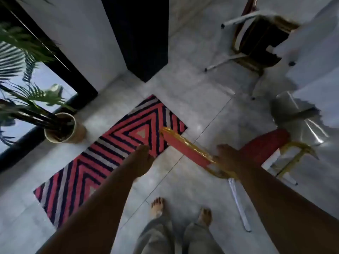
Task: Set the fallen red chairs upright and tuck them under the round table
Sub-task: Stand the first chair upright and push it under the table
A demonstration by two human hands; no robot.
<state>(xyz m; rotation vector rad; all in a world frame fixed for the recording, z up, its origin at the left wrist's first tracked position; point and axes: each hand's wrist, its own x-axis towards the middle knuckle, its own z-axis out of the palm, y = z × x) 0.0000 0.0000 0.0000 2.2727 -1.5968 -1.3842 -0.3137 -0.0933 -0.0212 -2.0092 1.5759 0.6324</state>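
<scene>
Round table draped in a pale cloth fills the right edge. I see one fallen red-cushioned chair with gilt metal frame lying near the striped rug; another lies farther off beside the table. Frame looks rigid, probably light. Right hand closes on the gilt backrest rail; left hand hangs empty, fingers loosely together.

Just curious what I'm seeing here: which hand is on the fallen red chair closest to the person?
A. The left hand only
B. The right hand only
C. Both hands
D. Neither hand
B: the right hand rests on the gold frame of the nearer red chair, while the left hand hangs open above the striped rug, touching nothing.
</scene>
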